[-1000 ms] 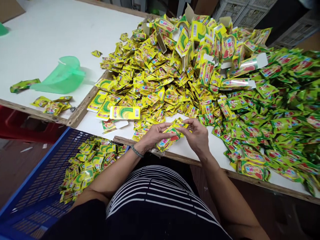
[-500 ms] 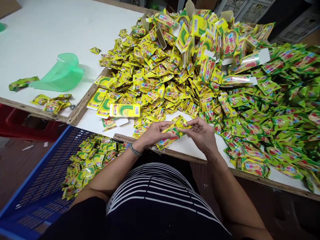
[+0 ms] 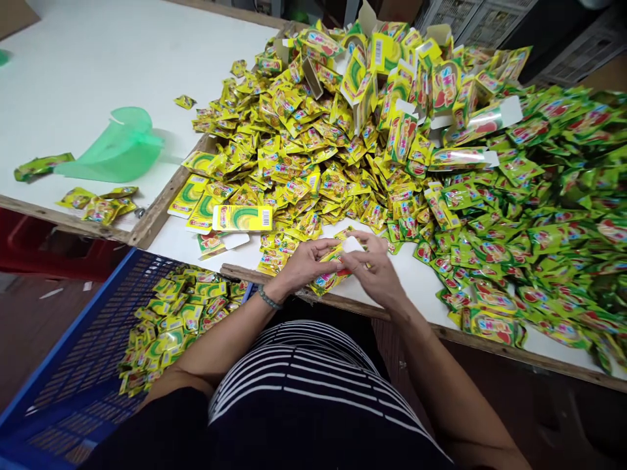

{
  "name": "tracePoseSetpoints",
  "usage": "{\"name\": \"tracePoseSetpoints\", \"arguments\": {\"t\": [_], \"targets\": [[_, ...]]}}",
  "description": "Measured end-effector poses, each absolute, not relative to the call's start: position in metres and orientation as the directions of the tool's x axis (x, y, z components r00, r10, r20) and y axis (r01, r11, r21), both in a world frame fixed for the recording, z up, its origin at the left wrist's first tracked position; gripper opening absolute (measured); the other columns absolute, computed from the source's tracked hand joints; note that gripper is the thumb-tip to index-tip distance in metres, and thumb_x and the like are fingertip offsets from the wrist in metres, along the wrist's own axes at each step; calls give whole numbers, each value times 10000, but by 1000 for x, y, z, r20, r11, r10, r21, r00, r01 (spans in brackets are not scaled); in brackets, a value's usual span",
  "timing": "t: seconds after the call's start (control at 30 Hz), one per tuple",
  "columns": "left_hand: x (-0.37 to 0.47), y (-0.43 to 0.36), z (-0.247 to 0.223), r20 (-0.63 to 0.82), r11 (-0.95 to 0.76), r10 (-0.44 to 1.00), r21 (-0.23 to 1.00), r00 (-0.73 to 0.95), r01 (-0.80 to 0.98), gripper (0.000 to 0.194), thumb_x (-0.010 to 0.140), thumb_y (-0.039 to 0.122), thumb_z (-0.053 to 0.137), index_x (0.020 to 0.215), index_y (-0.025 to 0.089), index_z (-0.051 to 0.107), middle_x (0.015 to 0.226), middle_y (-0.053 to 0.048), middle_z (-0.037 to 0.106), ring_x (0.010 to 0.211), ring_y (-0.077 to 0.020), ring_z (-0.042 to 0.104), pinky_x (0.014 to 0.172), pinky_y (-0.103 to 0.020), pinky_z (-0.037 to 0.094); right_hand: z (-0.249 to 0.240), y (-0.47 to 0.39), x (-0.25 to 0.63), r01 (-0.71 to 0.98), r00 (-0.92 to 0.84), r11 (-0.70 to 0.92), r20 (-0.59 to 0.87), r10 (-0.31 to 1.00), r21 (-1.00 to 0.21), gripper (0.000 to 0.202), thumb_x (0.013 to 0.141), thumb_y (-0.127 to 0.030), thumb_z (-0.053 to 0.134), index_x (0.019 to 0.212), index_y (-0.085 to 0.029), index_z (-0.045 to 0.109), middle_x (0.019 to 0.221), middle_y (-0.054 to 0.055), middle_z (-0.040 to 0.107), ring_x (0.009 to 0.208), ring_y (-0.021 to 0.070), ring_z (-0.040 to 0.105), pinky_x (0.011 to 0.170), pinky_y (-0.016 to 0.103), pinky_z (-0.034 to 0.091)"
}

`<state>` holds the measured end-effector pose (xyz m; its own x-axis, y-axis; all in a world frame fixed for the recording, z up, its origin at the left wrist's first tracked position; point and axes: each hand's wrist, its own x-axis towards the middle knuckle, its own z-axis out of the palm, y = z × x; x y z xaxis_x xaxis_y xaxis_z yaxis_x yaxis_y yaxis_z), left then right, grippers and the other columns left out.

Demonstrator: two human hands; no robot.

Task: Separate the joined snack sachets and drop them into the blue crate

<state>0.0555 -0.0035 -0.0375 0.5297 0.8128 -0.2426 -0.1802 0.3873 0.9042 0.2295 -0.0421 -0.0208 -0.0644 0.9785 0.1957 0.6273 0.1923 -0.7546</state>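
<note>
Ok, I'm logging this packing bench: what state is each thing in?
left hand: gripping the small carton
right hand: pressing the carton's white flap
small carton: held, flap open
blue crate: partly filled with packets
green scoop: lying on its side

I see bright, even overhead light; the white desk [image 3: 88, 59] is nearly washed out. Soft shadow beside the green scoop [image 3: 115, 147]. Glare on shiny packets [image 3: 539, 196]. Wide-angle bending at edges, floor dim, sharp overall.
</note>
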Motion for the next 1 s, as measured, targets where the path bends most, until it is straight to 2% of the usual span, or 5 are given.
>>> {"name": "tracePoseSetpoints", "arguments": {"t": [0.2, 0.4, 0.63, 0.83, 1.0], "targets": [[57, -7, -37, -248, 365, 866, 907, 434, -210, 654, 649, 375, 815, 1209, 199, 527, 829, -22, 718, 746, -162, 671, 714, -269, 513, -36, -42, 213, 471, 110, 112, 184, 977, -875, 338, 881, -516, 516, 804, -246, 704, 1115, 85, 628, 1119, 265, 527, 1001, 474, 390], [55, 2, -23, -150, 228, 944, 940, 293, -254, 537, 694, 366, 784, 1132, 205, 519, 974, -51, 718, 910, -188, 683, 799, -272, 520, -39, -32, 200, 131, 191, 82, 106, 976, -988, 392, 811, -485, 642, 1120, -244, 621, 943, 48, 662, 811, 186, 614, 762, 339, 512], [51, 3, -23, -190, 293, 904, 928, 384, -230, 435, 707, 402, 772, 1025, 215, 542, 935, -37, 731, 844, -196, 695, 745, -282, 533, -33, -30, 200, 236, 125, 83, 115, 985, -968, 334, 845, -493, 588, 690, -203, 649, 661, 4, 603, 629, 144, 538, 618, 279, 443], [51, 3, -20, -204, 319, 896, 913, 395, -253, 490, 673, 385, 800, 1021, 214, 499, 833, -6, 725, 735, -159, 689, 714, -264, 533, -29, -28, 202, 138, 112, 56, 72, 991, -989, 402, 829, -474, 621, 1149, -230, 637, 824, 14, 719, 730, 178, 645, 700, 314, 520], [55, -3, -19, -219, 297, 930, 921, 295, -252, 554, 627, 379, 822, 1034, 219, 482, 661, 51, 664, 577, -125, 636, 574, -212, 489, -18, -34, 207, 179, 114, 78, 99, 989, -981, 294, 828, -465, 616, 864, -215, 765, 897, 53, 761, 861, 220, 683, 824, 358, 522]]}}
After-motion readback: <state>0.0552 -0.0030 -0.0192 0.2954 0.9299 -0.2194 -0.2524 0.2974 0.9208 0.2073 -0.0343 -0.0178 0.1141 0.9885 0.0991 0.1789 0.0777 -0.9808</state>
